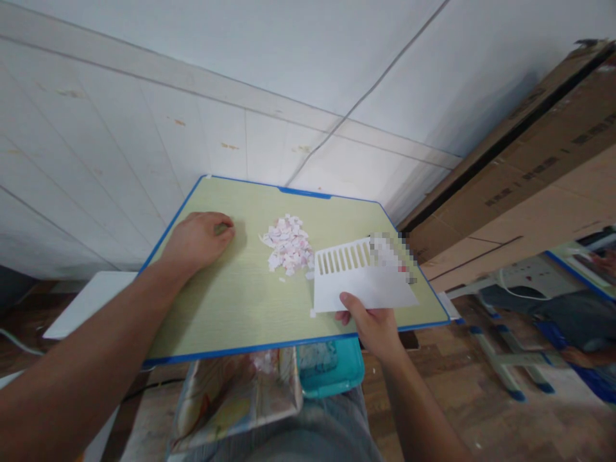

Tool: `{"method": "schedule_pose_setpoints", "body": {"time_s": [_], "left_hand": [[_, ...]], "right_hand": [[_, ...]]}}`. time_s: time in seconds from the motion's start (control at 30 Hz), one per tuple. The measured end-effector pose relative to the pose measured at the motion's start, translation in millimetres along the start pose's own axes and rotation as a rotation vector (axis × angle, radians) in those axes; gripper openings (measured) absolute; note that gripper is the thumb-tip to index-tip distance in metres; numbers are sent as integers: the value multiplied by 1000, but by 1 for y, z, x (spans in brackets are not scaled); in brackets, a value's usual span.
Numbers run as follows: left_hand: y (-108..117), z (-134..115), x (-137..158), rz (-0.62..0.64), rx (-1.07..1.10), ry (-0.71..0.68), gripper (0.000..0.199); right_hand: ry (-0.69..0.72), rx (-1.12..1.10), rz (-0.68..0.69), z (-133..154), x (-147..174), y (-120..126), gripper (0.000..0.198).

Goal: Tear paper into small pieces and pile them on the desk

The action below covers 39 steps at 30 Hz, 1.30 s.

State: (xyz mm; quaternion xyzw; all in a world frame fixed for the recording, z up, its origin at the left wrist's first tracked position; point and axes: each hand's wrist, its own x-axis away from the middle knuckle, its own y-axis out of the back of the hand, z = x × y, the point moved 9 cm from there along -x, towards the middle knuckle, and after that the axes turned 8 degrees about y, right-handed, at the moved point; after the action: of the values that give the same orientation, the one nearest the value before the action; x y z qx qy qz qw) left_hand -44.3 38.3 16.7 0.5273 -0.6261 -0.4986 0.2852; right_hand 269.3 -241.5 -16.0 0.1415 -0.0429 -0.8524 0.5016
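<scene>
My right hand [368, 324] grips the near edge of a white sheet of card [360, 289], thumb on top and fingers underneath. A row of long slots is cut along the card's far part, and its far right corner is blurred out. The card's left edge meets a loose pile of small whitish-pink paper scraps [289, 244] on the table. To the left of the pile, my left hand [202, 236] rests near the tabletop with fingers curled towards the thumb. Tabletop colour shows through the gap between them, and I see nothing held there.
The pale green table [231, 314] has a blue rim and stands against a white wall [192, 128]. Large cardboard boxes [529, 173] lean at the right. Below the near edge are a patterned bag [240, 398] and a turquoise bin [332, 382]. Another person's leg [553, 321] shows far right.
</scene>
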Motion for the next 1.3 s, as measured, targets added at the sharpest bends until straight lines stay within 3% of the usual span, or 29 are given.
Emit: {"method": "schedule_pose_setpoints", "body": {"time_s": [0.23,0.43,0.63,0.8,1.03,1.2,1.3], "left_hand": [[-1,2,-1,7,-11,12,59],[-1,1,-1,12,-13,12,66],[-1,2,-1,-1,6,8,65],[-2,1,0,-2,-32,-1,64],[0,0,1,1,-17,-10,66],[-1,0,1,13,-31,6,64],[0,0,2,8,-32,3,62]], "right_hand": [[-48,-55,-24,-12,8,10,36],[-130,-87,55,-12,8,8,35],[-43,-146,57,-2,4,8,37],[-73,-124,99,-4,5,5,35],[16,-59,-113,0,-6,17,42],[57,-27,-207,4,-30,6,46],[53,-27,-193,9,-46,-4,51]]}}
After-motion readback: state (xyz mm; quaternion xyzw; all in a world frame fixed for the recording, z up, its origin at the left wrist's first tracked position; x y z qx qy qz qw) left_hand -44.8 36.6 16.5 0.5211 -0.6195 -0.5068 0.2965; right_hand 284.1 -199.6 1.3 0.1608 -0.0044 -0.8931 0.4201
